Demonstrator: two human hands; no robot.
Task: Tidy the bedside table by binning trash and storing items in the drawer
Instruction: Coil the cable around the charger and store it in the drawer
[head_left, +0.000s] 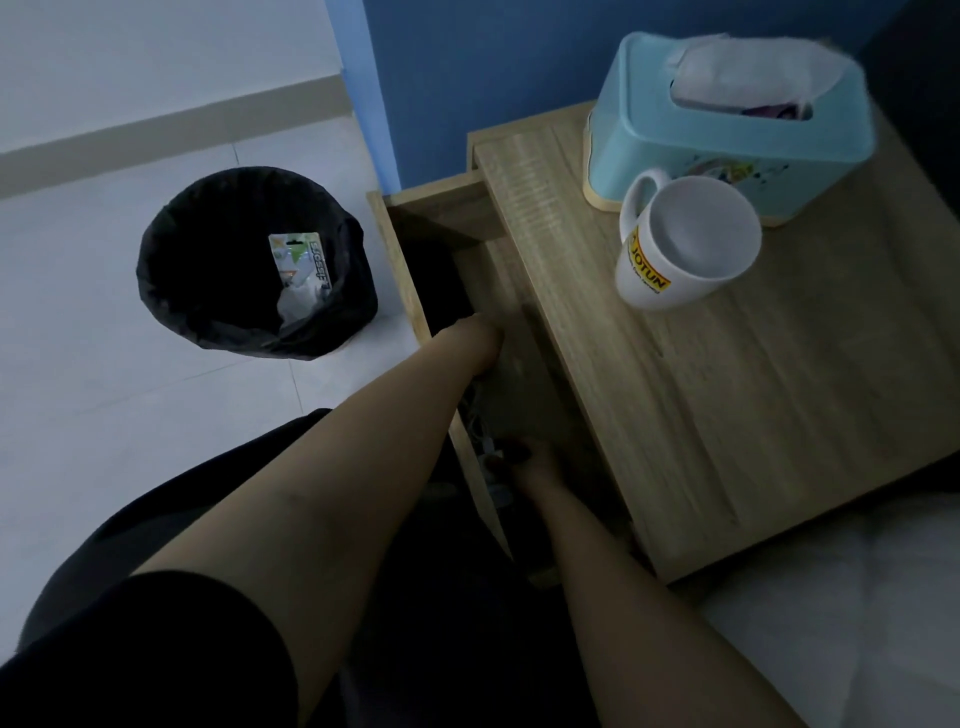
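Wooden worktop (727, 389) up top, tiled floor (104, 389) below.
On the worktop, up and right of the left hand (483, 338), a white mug (685, 244) touches a blue tissue box (727, 124); left of that hand, a black-lined bin (254, 265) stands on the floor.

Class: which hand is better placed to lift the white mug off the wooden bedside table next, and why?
Right hand: it sits on the side nearer the white mug; the left hand reaches deeper into the open drawer, on the bin side.

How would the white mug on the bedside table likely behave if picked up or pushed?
The white mug looks like glazed ceramic, so probably rigid, breakable and somewhat slick. It appears empty, so likely light. Its handle offers a grip; pushed across the wooden tabletop it would probably slide.
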